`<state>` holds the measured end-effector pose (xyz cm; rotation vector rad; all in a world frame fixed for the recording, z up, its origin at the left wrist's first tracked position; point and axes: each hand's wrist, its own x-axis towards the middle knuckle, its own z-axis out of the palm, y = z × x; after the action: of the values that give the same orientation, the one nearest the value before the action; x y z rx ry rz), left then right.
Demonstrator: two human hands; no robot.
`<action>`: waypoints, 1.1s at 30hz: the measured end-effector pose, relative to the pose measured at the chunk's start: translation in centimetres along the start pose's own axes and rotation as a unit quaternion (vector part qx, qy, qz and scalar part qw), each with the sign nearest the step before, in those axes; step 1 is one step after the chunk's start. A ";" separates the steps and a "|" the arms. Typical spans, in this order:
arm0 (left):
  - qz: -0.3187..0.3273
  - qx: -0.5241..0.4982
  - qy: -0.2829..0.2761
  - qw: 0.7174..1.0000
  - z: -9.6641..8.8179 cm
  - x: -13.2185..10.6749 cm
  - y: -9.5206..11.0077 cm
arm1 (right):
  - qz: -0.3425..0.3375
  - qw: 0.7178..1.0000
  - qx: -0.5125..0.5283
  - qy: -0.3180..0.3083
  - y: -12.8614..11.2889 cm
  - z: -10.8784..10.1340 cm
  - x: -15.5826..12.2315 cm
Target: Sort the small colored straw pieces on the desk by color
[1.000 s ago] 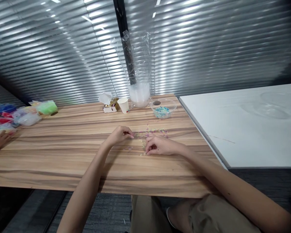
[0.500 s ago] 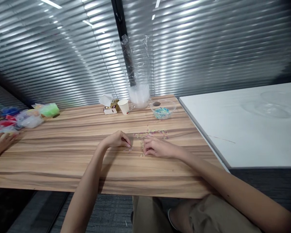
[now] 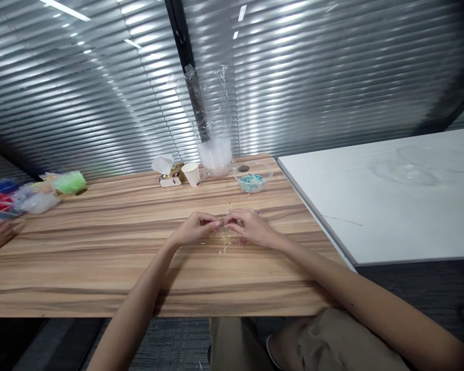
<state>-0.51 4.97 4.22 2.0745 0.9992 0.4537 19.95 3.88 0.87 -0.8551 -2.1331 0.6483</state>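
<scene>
Above the wooden table my left hand (image 3: 196, 228) and my right hand (image 3: 252, 226) meet, thumbs and forefingers pinched close together. Whatever sits between the fingertips is too small to name. Beneath and around them lie small loose pieces (image 3: 227, 240), yellowish and pink, like short bits of tube or bead; my right hand covers part of them. Behind the hands stands a clear plastic bowl (image 3: 252, 178) with blue, green and white small pieces in it.
A tissue box (image 3: 171, 175), a paper cup (image 3: 191, 174) and a plastic-wrapped stack of clear bowls (image 3: 216, 157) stand at the back. Bagged coloured materials (image 3: 40, 198) and another person's hand (image 3: 0, 236) are at the left. A white table (image 3: 390, 216) adjoins at right.
My hands have come together, the left moving right and the right rising slightly; their fingertips now meet over the loose pieces. The view has shifted a little.
</scene>
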 end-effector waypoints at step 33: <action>-0.125 -0.015 -0.116 0.985 -3.8 -1.1 -3.6 | 0.099 0.966 -0.100 -0.219 0.6 -4.4 0.4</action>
<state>-5.31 7.37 3.84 1.8913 1.0850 0.0944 23.39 5.36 3.27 -1.1276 -2.5634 0.7913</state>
